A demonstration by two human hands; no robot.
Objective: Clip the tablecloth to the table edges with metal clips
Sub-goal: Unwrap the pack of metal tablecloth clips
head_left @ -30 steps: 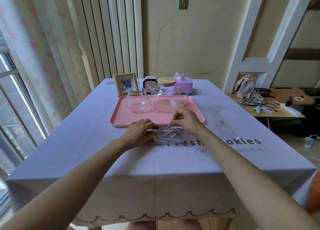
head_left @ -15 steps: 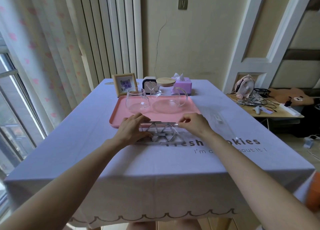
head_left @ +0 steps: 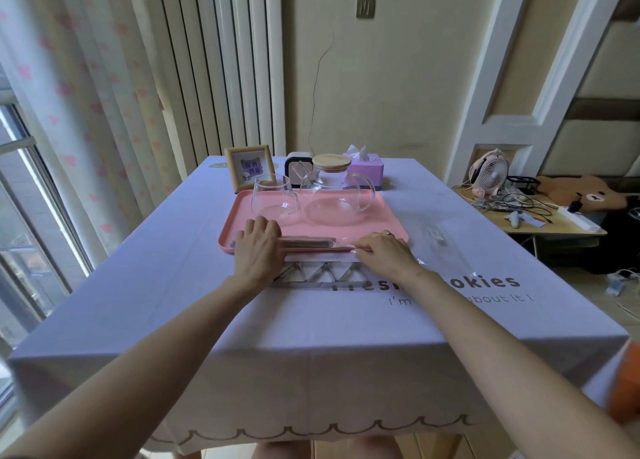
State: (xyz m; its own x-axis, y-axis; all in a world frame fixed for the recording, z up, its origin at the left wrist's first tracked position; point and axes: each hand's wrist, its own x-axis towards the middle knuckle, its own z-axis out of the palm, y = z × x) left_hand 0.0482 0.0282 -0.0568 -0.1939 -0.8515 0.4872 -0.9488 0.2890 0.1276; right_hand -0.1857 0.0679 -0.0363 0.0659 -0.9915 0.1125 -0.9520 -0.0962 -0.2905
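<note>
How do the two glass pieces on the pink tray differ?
The cup is smaller, straight-sided and open-topped; the teapot is bigger, round-bellied and capped with a wooden lid. The cup stands on the tray's left side, the teapot to its right. Both are clear glass with a handle, upright and look empty.

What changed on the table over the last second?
Both hands, left hand and right hand, slid away from the person to the pink tray edge, pulling the packet of metal clips open. Glass cup, teapot and tablecloth stayed put.
</note>
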